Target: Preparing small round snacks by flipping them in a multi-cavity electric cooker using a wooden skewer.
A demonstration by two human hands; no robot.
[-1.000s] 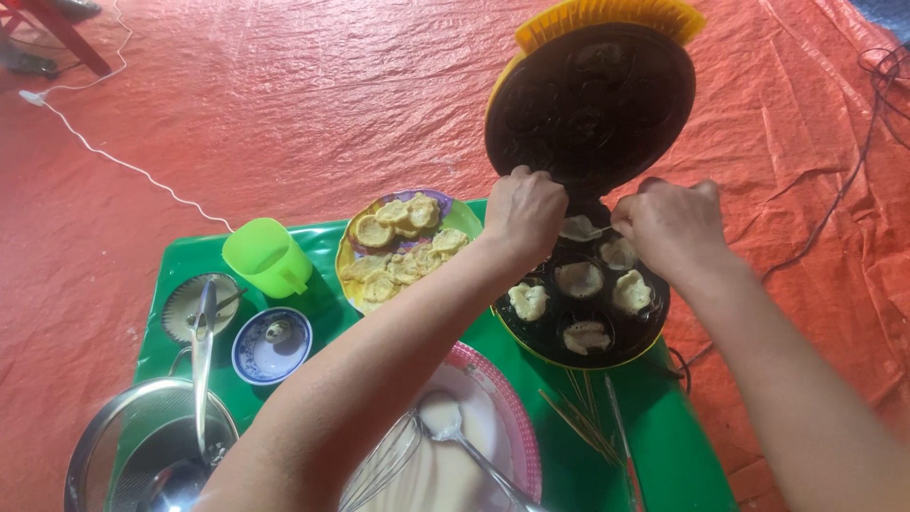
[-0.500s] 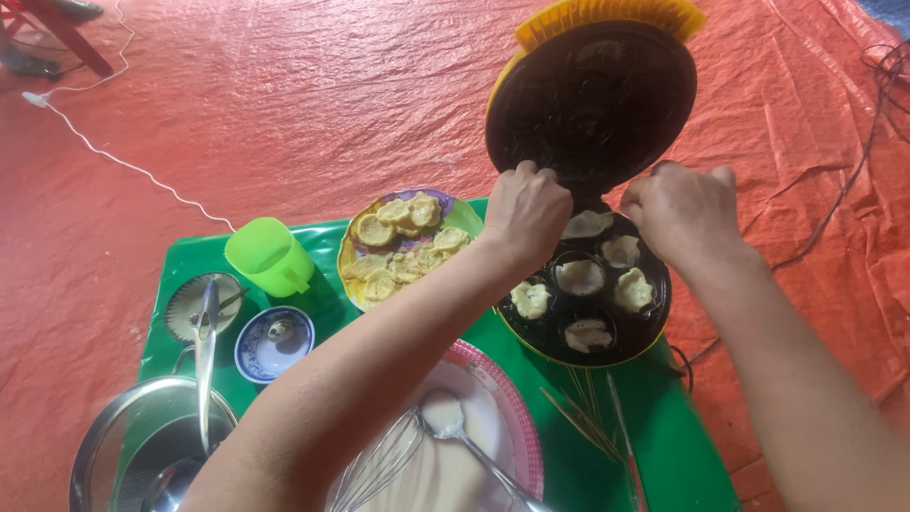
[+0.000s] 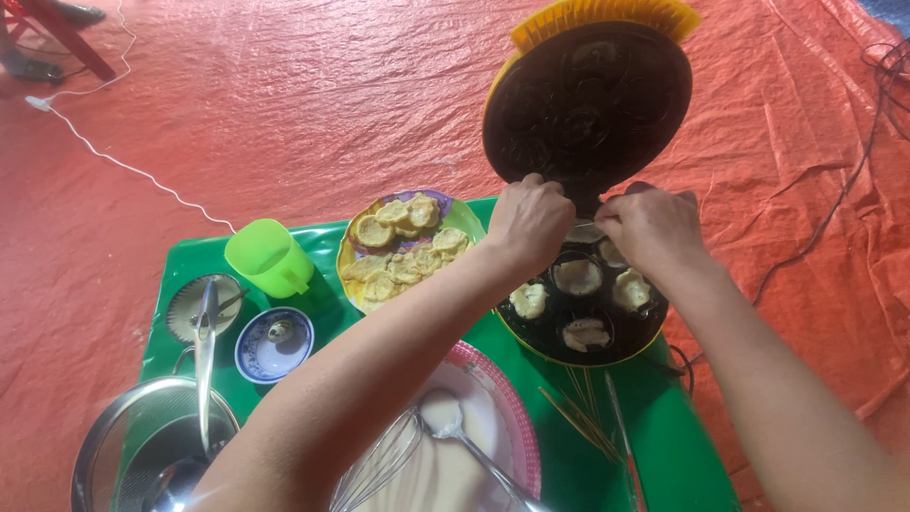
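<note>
My left hand (image 3: pixel 531 220) and right hand (image 3: pixel 652 226) meet at the far cup of the cake maker (image 3: pixel 583 327), over a small cake (image 3: pixel 586 231). I cannot tell if my fingers pinch it. It looks soft, hot and crumbly; I judge the edge the best hold.

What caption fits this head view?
Both hands, left hand and right hand, meet over the far moulds of an open cake maker.
</note>
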